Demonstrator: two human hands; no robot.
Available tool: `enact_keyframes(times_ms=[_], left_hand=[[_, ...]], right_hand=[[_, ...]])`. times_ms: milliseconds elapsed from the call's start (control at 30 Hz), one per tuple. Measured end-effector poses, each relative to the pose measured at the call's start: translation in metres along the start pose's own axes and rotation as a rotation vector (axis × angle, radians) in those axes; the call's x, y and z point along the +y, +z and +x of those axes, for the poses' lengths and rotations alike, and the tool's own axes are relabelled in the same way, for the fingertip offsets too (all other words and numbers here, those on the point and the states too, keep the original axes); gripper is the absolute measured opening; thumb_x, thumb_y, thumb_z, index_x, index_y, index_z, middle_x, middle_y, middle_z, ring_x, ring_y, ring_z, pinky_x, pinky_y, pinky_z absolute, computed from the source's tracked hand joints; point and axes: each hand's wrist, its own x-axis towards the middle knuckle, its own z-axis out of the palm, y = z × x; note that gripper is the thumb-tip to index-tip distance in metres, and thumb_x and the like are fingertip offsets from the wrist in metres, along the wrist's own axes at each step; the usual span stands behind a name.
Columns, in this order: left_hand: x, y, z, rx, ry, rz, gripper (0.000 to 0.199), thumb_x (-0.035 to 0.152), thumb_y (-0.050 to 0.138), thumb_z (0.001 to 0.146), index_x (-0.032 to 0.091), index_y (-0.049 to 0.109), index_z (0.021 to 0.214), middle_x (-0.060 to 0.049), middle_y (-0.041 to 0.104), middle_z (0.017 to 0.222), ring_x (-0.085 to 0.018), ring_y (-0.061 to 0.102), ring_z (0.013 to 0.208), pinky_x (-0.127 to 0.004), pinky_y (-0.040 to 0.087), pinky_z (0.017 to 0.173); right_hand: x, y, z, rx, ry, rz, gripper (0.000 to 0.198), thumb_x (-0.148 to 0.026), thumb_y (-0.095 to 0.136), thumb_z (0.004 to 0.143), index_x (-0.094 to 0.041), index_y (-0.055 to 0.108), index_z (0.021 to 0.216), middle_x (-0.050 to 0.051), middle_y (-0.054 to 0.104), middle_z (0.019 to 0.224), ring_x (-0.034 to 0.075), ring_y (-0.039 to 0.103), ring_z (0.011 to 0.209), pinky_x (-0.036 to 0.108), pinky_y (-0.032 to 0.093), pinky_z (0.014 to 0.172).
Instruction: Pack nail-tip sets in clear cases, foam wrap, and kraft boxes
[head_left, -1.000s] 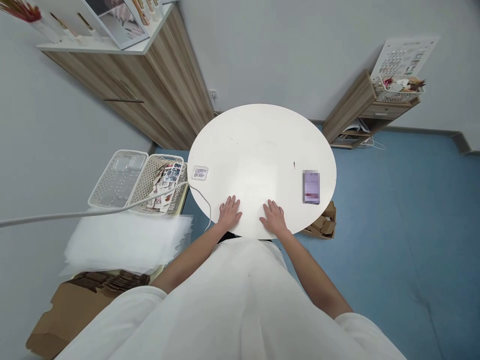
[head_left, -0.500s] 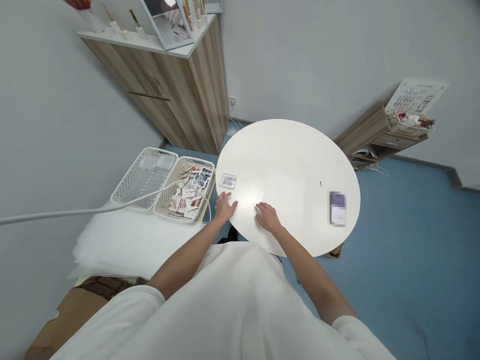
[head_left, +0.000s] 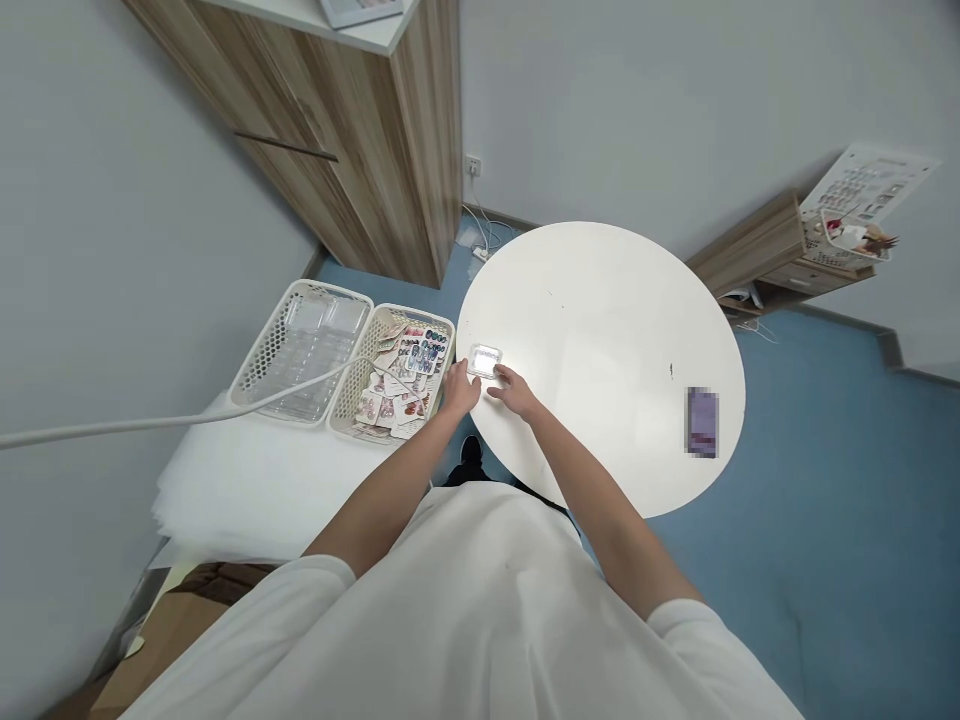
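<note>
A small clear plastic case (head_left: 485, 361) with rows of little shiny pieces, which look like press-on nails, is near the left edge of the round white table (head_left: 592, 300). Glare covers much of its lid. My left hand (head_left: 460, 391) grips its left side, with the thumb at the lower left corner. At the right edge, my right hand (head_left: 516, 393) has its fingertips on the case, the thumb a little below. Whether the case is lifted off the tabletop I cannot tell.
Left of the table are a white basket of nail cards (head_left: 360, 410) and another basket of clear plastic trays (head_left: 300, 330). A cable (head_left: 187, 422) crosses over them. A blurred-out purple rectangle (head_left: 702, 422) lies at the table's right. Behind stands a wooden cabinet (head_left: 360, 140).
My right hand has moved left to the case, and my left hand has closed in on its left side. The view has tilted down and shifted left.
</note>
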Motion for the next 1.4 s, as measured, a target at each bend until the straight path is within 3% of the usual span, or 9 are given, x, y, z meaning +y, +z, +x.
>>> enact_keyframes(times_ms=[133, 300, 600, 867, 1133, 1400], left_hand=[[0.0, 0.003, -0.004, 0.012, -0.004, 0.009, 0.053, 0.023, 0.053, 0.074, 0.013, 0.043, 0.125, -0.015, 0.045, 0.129, -0.029, 0.038, 0.123, -0.04, 0.029, 0.103], [0.007, 0.011, -0.015, 0.004, 0.033, -0.088, 0.043, 0.02, 0.052, 0.074, 0.014, 0.052, 0.117, -0.012, 0.056, 0.117, -0.024, 0.054, 0.107, -0.036, 0.04, 0.094], [0.056, 0.064, -0.063, -0.161, 0.193, -0.177, 0.034, 0.022, 0.052, 0.075, 0.017, 0.061, 0.108, -0.006, 0.064, 0.106, -0.018, 0.06, 0.094, -0.031, 0.047, 0.086], [0.095, 0.112, -0.111, -0.311, 0.291, -0.1, 0.031, 0.025, 0.05, 0.078, 0.02, 0.062, 0.106, -0.004, 0.064, 0.104, -0.018, 0.059, 0.097, -0.031, 0.046, 0.087], [0.094, 0.132, -0.147, -0.277, 0.307, -0.046, 0.03, 0.025, 0.05, 0.077, 0.019, 0.062, 0.104, -0.004, 0.065, 0.104, -0.018, 0.06, 0.094, -0.031, 0.047, 0.086], [0.083, 0.14, -0.172, -0.224, 0.267, 0.009, 0.028, 0.023, 0.05, 0.077, 0.019, 0.064, 0.101, -0.004, 0.066, 0.098, -0.018, 0.061, 0.093, -0.032, 0.048, 0.085]], right_hand=[[-0.001, 0.008, -0.001, 0.03, 0.01, 0.088, 0.064, -0.02, 0.064, 0.064, -0.019, 0.044, 0.124, 0.008, 0.032, 0.14, 0.023, 0.039, 0.123, 0.035, 0.036, 0.1], [0.011, -0.007, -0.017, 0.11, 0.055, 0.165, 0.056, -0.02, 0.063, 0.065, -0.019, 0.049, 0.119, 0.009, 0.043, 0.131, 0.022, 0.046, 0.115, 0.036, 0.04, 0.095], [0.076, -0.09, -0.085, 0.291, -0.091, 0.08, 0.036, -0.02, 0.055, 0.07, -0.021, 0.058, 0.106, 0.006, 0.049, 0.124, 0.016, 0.054, 0.102, 0.035, 0.042, 0.094], [0.132, -0.152, -0.14, 0.297, -0.126, -0.057, 0.033, -0.019, 0.05, 0.074, -0.024, 0.06, 0.106, 0.005, 0.052, 0.12, 0.016, 0.057, 0.097, 0.037, 0.045, 0.092], [0.167, -0.161, -0.163, 0.234, -0.205, -0.103, 0.032, -0.018, 0.049, 0.075, -0.021, 0.061, 0.105, 0.006, 0.052, 0.118, 0.015, 0.059, 0.091, 0.034, 0.047, 0.089], [0.179, -0.156, -0.177, 0.178, -0.192, -0.218, 0.033, -0.016, 0.049, 0.074, -0.022, 0.062, 0.104, 0.006, 0.054, 0.114, 0.016, 0.06, 0.088, 0.037, 0.044, 0.092]])
